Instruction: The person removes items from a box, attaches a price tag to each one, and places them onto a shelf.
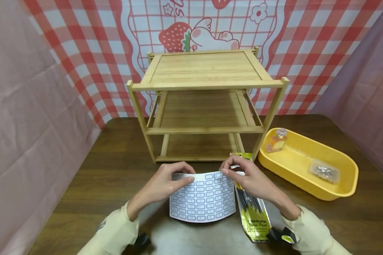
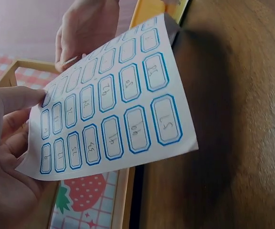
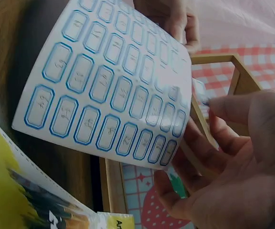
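A curved sheet of blue-bordered labels [image 1: 201, 200], with handwritten numbers on them, is held up above the table. My left hand [image 1: 166, 180] grips its upper left edge, the thumb in front and the fingers behind, as the left wrist view also shows. At the sheet's upper right corner is my right hand [image 1: 250, 179]. In the right wrist view, its thumb and forefinger pinch a small label [image 3: 200, 90] that stands apart from the sheet. Partly beneath the right hand lies a yellow pack of brushes [image 1: 256, 221].
Behind the hands stands a three-tier wooden shelf [image 1: 207, 85]. A yellow tray [image 1: 306, 187] on the right holds a perfume bottle [image 1: 277, 141] and a clear box of small metal pieces [image 1: 325, 171]. The brown table [image 1: 92, 170] meets checked cloth at the back.
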`<state>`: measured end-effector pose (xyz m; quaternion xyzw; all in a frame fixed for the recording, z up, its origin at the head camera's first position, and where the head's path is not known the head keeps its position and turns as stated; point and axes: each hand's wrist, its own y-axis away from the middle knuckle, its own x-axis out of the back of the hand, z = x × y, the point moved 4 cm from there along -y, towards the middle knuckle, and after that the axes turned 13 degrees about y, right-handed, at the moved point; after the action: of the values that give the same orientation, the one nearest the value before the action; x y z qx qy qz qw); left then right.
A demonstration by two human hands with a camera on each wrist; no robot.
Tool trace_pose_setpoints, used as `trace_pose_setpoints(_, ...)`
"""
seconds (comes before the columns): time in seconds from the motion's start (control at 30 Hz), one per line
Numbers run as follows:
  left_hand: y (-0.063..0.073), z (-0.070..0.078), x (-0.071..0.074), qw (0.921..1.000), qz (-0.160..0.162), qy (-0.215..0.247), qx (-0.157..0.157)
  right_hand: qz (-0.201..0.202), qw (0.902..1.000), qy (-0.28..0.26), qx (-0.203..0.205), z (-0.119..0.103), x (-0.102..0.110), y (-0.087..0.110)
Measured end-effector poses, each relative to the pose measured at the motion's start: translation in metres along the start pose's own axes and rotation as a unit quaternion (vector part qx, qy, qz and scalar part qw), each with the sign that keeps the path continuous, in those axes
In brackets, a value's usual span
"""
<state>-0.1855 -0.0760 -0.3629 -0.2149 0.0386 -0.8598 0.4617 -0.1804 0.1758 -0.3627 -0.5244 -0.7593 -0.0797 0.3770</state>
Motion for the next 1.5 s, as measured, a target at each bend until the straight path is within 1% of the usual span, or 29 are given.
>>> trace_pose_setpoints(0.1, 0.001, -0.003, 0.003, 0.9999, -0.001, -0.004, 0.010, -0.009, 0.9997, 0.022, -0.002, 0.002, 0.000, 0.001)
trace_pose_setpoints(0.17, 0.002, -0.006, 0.004, 0.9998, -0.003, -0.003, 0.021, -0.010, 0.9994, 0.033, -0.004, 0.004, 0.000, 0.002)
trace_pose_setpoints(0.33, 0.003, -0.011, 0.007, 0.9989, -0.007, -0.008, 0.046, -0.012, 0.9994, 0.030, -0.013, 0.008, -0.002, 0.002)
trace_pose_setpoints(0.57, 0.003, -0.014, 0.007, 0.9978, -0.003, -0.025, 0.062, -0.008, 0.9984, 0.040, -0.040, 0.010, -0.004, 0.002)
trace_pose_setpoints(0.7, 0.004, -0.015, 0.007, 0.9972, 0.004, -0.042, 0.061, -0.004, 0.9978, 0.044, -0.049, 0.010, -0.006, 0.002)
trace_pose_setpoints(0.8, 0.004, -0.015, 0.008, 0.9964, 0.015, -0.063, 0.055, 0.000, 0.9975, 0.052, -0.049, 0.011, -0.007, 0.002)
trace_pose_setpoints(0.93, 0.005, -0.016, 0.008, 0.9946, 0.027, -0.082, 0.057, 0.006, 0.9968, 0.067, -0.044, 0.013, -0.010, 0.000)
trace_pose_setpoints(1.17, 0.007, -0.024, 0.009, 0.9915, 0.028, -0.113, 0.060, 0.005, 0.9962, 0.082, -0.031, 0.019, -0.016, -0.002)
trace_pose_setpoints(1.33, 0.007, -0.031, 0.008, 0.9903, 0.024, -0.117, 0.072, -0.002, 0.9961, 0.083, -0.031, 0.023, -0.020, -0.003)
trace_pose_setpoints(1.5, 0.007, -0.039, 0.007, 0.9894, 0.021, -0.122, 0.076, -0.013, 0.9949, 0.095, -0.032, 0.026, -0.024, -0.004)
